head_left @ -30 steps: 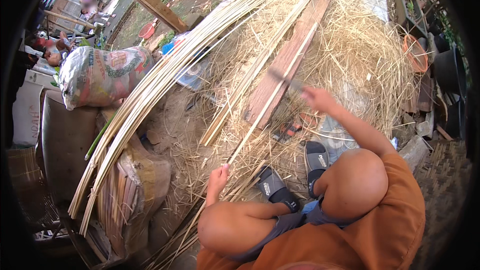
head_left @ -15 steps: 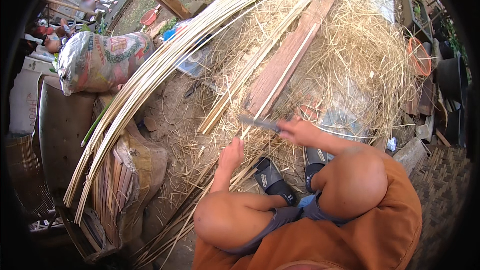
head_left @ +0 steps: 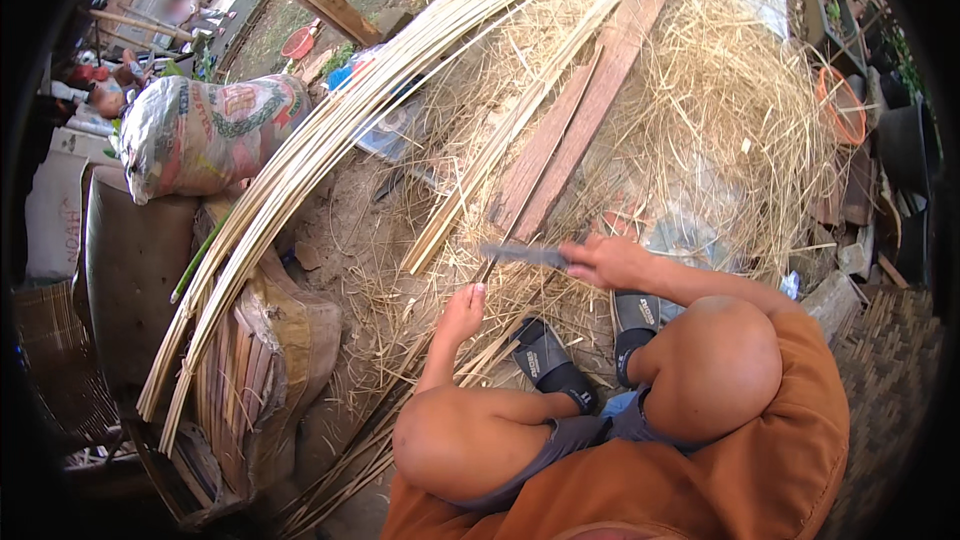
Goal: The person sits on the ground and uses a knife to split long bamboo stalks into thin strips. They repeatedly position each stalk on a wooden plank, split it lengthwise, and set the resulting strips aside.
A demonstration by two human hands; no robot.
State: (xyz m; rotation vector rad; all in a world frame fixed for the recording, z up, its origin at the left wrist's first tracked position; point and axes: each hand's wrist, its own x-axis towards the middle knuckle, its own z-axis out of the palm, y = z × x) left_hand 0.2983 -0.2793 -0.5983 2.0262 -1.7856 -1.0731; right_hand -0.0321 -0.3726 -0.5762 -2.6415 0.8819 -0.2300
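Right hand (head_left: 603,262): curled tightly round the knife (head_left: 545,256).
Left hand (head_left: 464,312): closed on the dark strip (head_left: 546,168).
Strip: lay along the board (head_left: 624,78), crossed by the blade (head_left: 508,253).
Blade: slipping, it could have cut the nearby left hand.

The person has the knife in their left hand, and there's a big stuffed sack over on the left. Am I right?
Nearly! The knife is in the person's right hand, not the left, as the head view shows. The big stuffed sack is indeed over on the left.
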